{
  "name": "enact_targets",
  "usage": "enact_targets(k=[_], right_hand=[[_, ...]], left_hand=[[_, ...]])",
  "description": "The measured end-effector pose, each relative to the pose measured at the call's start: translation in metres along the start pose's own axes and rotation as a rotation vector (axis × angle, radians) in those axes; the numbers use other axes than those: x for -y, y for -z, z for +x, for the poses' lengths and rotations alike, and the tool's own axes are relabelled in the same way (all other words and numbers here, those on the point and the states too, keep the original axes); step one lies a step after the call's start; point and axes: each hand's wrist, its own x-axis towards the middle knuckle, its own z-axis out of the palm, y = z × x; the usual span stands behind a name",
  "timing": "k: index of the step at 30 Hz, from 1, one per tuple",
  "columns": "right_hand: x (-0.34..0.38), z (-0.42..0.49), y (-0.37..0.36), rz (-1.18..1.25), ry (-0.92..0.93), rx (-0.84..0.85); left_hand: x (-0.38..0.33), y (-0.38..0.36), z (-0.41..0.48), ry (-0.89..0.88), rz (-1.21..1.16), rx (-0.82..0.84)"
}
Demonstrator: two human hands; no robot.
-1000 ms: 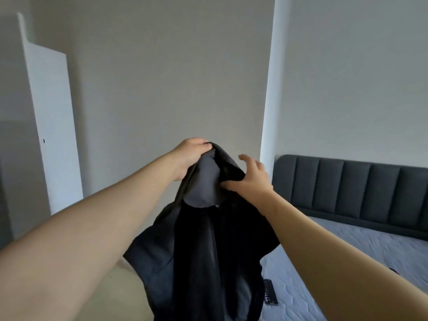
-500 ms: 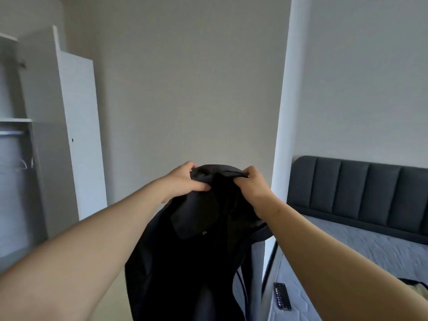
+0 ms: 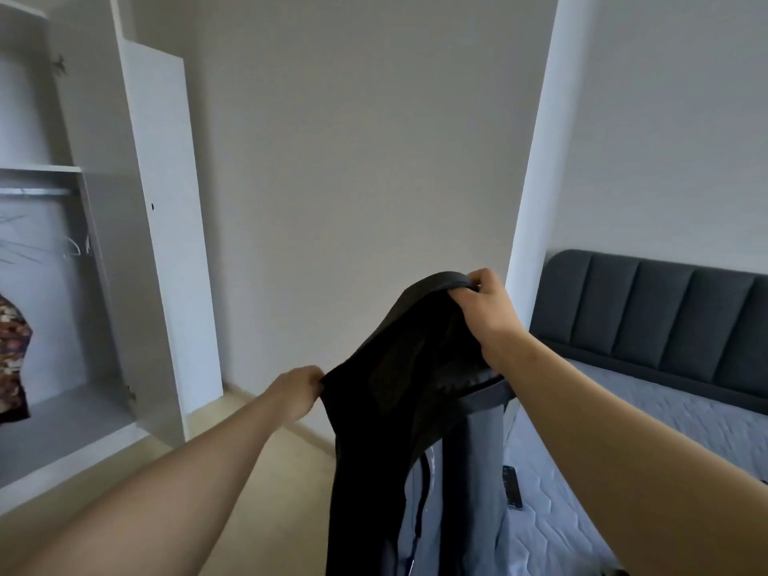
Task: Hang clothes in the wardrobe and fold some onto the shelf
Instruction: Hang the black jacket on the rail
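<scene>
Left hand (image 3: 297, 390) now lower, apart from right hand (image 3: 486, 309), each pinching the dark garment (image 3: 386, 409).

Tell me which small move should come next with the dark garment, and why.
Probably step toward the open wardrobe and free the left hand to take an empty hanger from the rail. It and the right hand both hold the dark garment, and no hanger shows in it.
</scene>
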Motion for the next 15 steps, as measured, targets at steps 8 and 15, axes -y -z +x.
enact_targets(k=[8, 15], right_hand=[[-0.042, -0.013, -0.007, 0.077, -0.143, 0.076], [-0.053, -0.019, -0.061, 0.233, -0.178, 0.233]], left_hand=[[-0.015, -0.005, -0.005, 0.520, -1.086, -0.248], [-0.006, 0.047, -0.016, 0.512, -1.450, -0.223]])
